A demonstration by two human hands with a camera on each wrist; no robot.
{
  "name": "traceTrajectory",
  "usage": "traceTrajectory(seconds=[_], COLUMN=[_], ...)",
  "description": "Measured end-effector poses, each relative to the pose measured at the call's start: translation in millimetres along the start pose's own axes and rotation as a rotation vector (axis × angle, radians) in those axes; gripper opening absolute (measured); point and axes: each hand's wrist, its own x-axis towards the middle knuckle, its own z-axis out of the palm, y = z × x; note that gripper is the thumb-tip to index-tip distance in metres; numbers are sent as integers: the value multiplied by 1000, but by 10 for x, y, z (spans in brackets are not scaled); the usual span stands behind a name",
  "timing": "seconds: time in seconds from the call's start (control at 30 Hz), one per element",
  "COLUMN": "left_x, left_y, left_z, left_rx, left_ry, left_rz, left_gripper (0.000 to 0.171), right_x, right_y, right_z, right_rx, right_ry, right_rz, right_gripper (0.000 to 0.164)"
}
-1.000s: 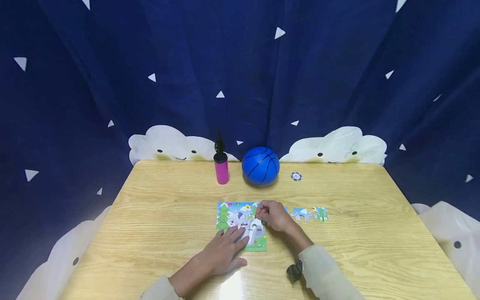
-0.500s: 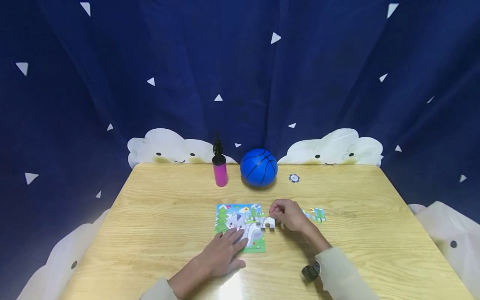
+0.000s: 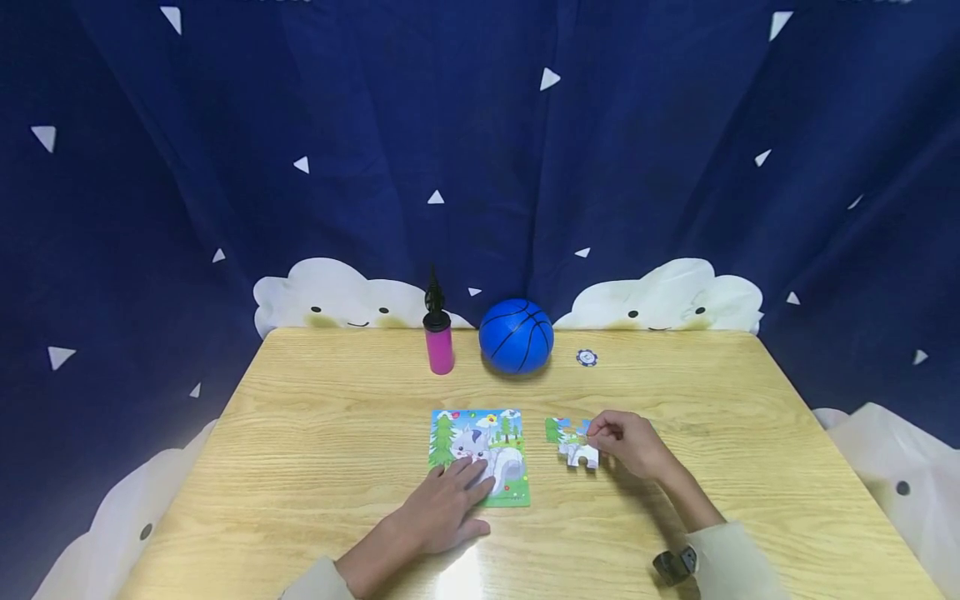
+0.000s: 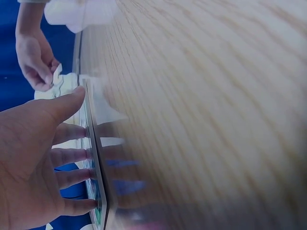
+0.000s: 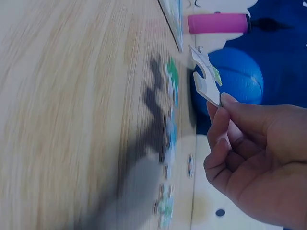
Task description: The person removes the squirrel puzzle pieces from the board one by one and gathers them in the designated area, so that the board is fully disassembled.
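Note:
A squirrel picture puzzle board (image 3: 516, 492) lies mid-table. My left hand (image 3: 444, 507) rests on its lower part with fingers spread, covering some of the picture. In the left wrist view, the left fingertips press on the board's face near its edge. To the right of the board, my right hand (image 3: 636, 443) pinches a white-grey puzzle piece (image 5: 205, 79) by one corner between thumb and finger. The right wrist view shows that piece raised above the wood. Under and behind it lie loose puzzle pieces, among them one with a green tree (image 3: 553, 430).
At the back stand a pink hand pump (image 3: 440, 350) with a black top and a blue ball (image 3: 516, 336). A blue-and-white poker chip (image 3: 587, 357) lies right of the ball. A dark blue curtain (image 3: 480, 150) hangs behind the wooden table (image 3: 330, 400).
My right hand has carried the puzzle piece off the board and to the right, over the loose pieces, uncovering the squirrel's tail. The left hand stays in place on the board.

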Motion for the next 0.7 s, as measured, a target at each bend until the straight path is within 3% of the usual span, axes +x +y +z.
traceTrajectory(seconds=[0.3, 0.7], left_x=[7, 14], left_y=[3, -13], left_z=[11, 24], left_rx=[-3, 10], left_ry=[3, 15], left_rz=[1, 13], left_gripper=[62, 61], right_x=[-189, -393], right_y=[275, 647], right_z=[-222, -420], right_rx=[20, -2], right_ry=[-23, -25], right_rz=[10, 102], right_gripper=[7, 9])
